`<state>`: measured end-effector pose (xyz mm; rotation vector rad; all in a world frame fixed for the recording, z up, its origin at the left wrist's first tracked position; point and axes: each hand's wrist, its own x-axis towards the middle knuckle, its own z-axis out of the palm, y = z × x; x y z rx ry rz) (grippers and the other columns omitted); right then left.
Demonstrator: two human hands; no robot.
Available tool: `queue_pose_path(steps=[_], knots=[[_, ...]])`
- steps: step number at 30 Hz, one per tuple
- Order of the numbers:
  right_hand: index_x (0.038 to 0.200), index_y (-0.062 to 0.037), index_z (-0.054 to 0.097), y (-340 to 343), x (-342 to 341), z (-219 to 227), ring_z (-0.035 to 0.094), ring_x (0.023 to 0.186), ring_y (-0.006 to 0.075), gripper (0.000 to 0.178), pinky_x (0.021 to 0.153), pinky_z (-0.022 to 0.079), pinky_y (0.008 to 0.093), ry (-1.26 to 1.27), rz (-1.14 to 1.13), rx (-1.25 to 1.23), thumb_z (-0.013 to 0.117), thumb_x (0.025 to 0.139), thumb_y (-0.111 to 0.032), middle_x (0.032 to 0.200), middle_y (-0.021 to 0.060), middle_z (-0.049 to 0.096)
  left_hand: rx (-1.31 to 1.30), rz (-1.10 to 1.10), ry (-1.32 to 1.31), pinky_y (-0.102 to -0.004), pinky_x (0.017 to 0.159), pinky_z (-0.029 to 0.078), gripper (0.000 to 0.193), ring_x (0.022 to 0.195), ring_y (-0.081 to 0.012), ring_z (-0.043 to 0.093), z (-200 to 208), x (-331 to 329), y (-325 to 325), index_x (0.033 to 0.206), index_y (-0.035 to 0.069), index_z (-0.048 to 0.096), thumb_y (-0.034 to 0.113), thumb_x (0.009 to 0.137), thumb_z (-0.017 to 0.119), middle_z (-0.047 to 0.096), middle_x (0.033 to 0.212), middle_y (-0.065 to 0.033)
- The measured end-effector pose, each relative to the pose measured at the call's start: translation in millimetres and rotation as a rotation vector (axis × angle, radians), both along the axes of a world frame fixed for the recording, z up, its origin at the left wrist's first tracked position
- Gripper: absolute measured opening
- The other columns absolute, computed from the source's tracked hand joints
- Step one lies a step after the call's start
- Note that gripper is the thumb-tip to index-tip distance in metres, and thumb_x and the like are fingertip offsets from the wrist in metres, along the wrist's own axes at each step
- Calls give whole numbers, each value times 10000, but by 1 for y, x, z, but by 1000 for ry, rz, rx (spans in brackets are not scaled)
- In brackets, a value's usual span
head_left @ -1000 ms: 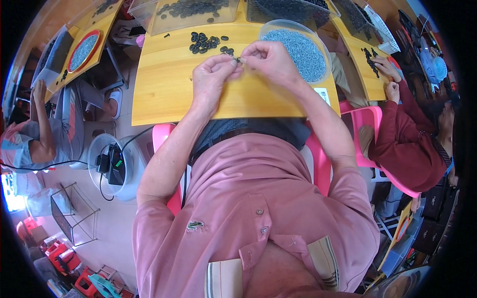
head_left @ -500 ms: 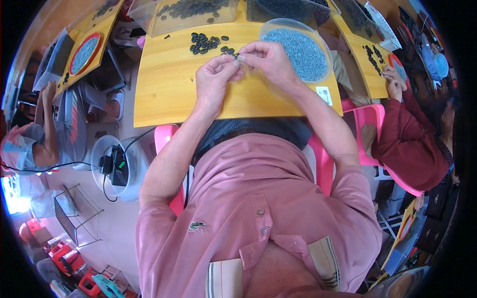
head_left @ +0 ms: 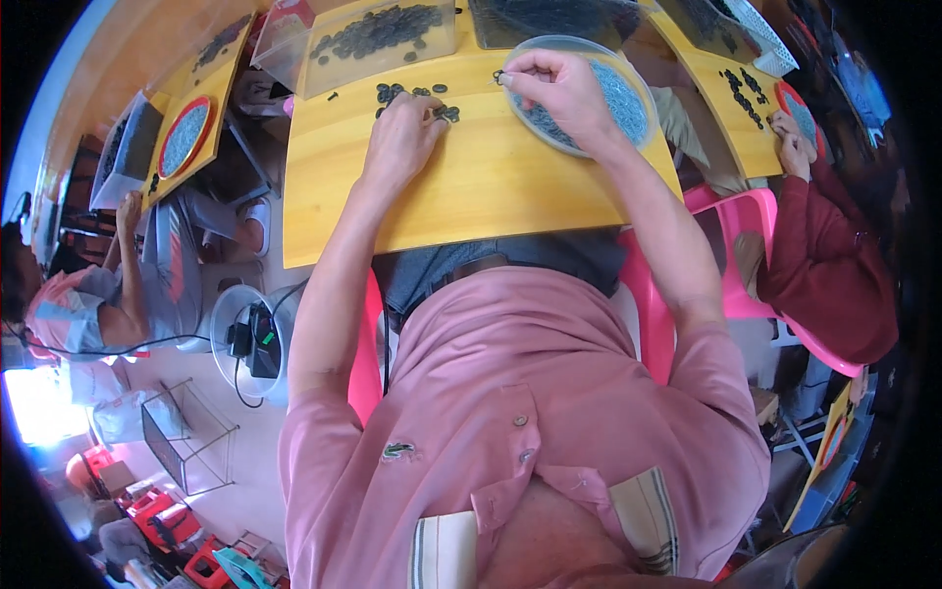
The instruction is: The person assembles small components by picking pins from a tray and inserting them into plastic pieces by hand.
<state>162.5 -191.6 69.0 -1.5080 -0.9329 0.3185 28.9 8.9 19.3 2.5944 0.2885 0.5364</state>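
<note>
Small black oval, ring-like pieces (head_left: 392, 91) lie in a loose pile on the yellow wooden table (head_left: 334, 187). My left hand (head_left: 402, 135) is over the pile's near side, fingers bent down and closed among the pieces; what they hold, if anything, is hidden. Farther right, my right hand (head_left: 561, 93) pinches a small dark piece (head_left: 499, 78) between thumb and finger. That hand is raised above the left part of a round clear tub (head_left: 643, 88). Inside the tub are many small bluish-grey metal parts (head_left: 618, 98), too fine to make out.
Clear bins (head_left: 329, 74) with black pieces stand along the table's far edge. One small dark piece (head_left: 333, 95) lies apart at left. Co-workers sit at yellow tables on both sides. A white bucket (head_left: 221, 344) with black adapters and cables stands on the floor at left.
My hands were together in front of the pile. The left has moved onto the black pieces; the right has moved right and slightly up, carrying a small dark piece to the tub.
</note>
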Motion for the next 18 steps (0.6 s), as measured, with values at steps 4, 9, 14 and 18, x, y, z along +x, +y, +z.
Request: queue_pose_path(steps=[4, 9, 14, 18], knots=[[958, 29, 714, 1, 2, 2, 577, 631, 62, 201, 587, 463, 225, -31, 12, -53, 706, 869, -150, 752, 21, 667, 65, -52, 15, -448, 826, 510, 256, 941, -367, 642, 4, 12, -3, 1061, 23, 709, 140, 834, 698, 655, 968, -200], [948, 27, 707, 1, 2, 3, 568, 646, 53, 183, 588, 452, 223, -78, -14, -81, 697, 876, -140, 741, 8, 645, 36, -35, 187, -435, 829, 521, 192, 926, -357, 668, 7, 20, 4, 969, 11, 737, 131, 821, 710, 694, 989, -196], [939, 24, 694, 0, 5, -2, 548, 657, 36, 157, 587, 442, 208, -70, -21, -78, 695, 890, -125, 737, -17, 621, -9, -33, 243, -432, 824, 521, 181, 918, -358, 673, 15, 10, -1, 963, 13, 737, 103, 811, 698, 698, 979, -197], [933, 25, 691, 0, 6, -2, 559, 671, 37, 155, 599, 456, 206, -47, -5, -83, 704, 889, -123, 772, -11, 639, 110, 26, 28, -395, 769, 536, 248, 842, -319, 696, 9, 8, 10, 1031, 25, 728, 133, 809, 703, 706, 877, -178]])
